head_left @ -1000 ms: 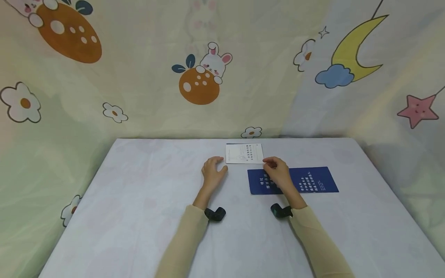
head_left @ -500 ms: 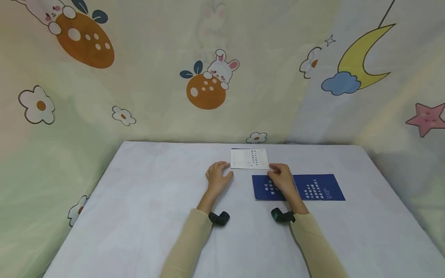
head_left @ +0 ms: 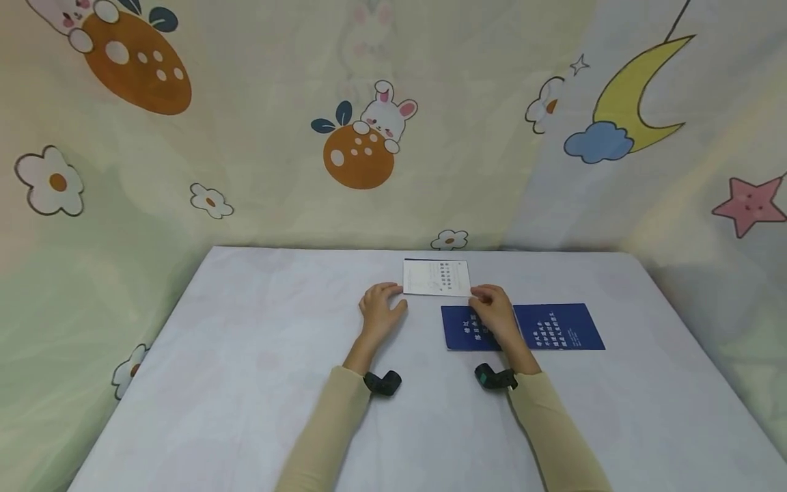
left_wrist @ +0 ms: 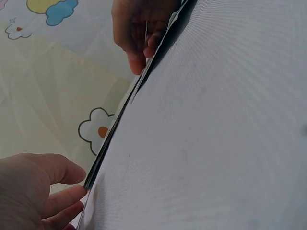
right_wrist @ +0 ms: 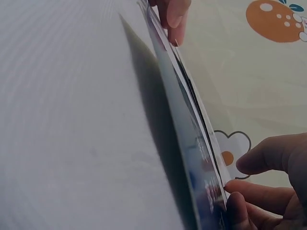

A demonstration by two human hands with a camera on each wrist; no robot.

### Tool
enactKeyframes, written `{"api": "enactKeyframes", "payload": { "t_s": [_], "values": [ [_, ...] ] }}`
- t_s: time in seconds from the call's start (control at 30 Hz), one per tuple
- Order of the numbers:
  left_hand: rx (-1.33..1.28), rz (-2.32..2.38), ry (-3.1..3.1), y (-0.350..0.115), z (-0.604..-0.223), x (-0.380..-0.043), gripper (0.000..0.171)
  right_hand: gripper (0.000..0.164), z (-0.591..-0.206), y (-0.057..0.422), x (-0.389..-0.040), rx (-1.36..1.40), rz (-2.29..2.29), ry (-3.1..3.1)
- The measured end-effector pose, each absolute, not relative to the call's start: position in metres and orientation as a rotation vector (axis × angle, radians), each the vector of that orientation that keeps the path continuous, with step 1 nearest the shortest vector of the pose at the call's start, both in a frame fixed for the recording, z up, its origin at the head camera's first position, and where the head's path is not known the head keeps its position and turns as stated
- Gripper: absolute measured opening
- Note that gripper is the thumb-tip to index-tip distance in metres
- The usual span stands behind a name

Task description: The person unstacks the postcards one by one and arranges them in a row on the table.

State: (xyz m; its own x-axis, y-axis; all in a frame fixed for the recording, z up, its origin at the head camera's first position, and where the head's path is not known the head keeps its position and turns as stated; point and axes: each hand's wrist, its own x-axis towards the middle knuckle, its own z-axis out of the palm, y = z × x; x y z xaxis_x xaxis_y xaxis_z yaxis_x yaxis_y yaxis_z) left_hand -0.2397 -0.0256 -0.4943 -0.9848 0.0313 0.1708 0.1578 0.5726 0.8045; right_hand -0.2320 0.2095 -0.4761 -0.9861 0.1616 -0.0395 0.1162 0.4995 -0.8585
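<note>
A white printed card lies near the far edge of the table, with a dark blue edge showing beneath it. My left hand is at its left side, fingertips at the edge and thumb held apart. At the near right corner is my right hand, its fingertips touching the edge. In the right wrist view, that thumb stands off from the index finger, and the stack's thin dark edge runs between the two hands. Under my right wrist lies a blue folded booklet with white characters, partly hidden by the hand.
A white cloth covers the table. Behind it hangs a pale curtain printed with rabbits, flowers and a moon. Black wrist cameras sit on both wrists, below light yellow sleeves.
The head view shifts slightly. Both hands stay at the sides of the white card, with little visible movement relative to it or the blue booklet.
</note>
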Motion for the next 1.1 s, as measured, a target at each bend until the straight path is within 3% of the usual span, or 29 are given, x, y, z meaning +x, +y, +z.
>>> {"api": "enactKeyframes", "payload": {
  "t_s": [1.1],
  "values": [
    [-0.097, -1.440, -2.659, -0.0236, -0.4977, -0.2430, 0.027, 0.033, -0.4711, 0.2103, -0.2310, -0.248, 1.487, -2.668]
  ]
}}
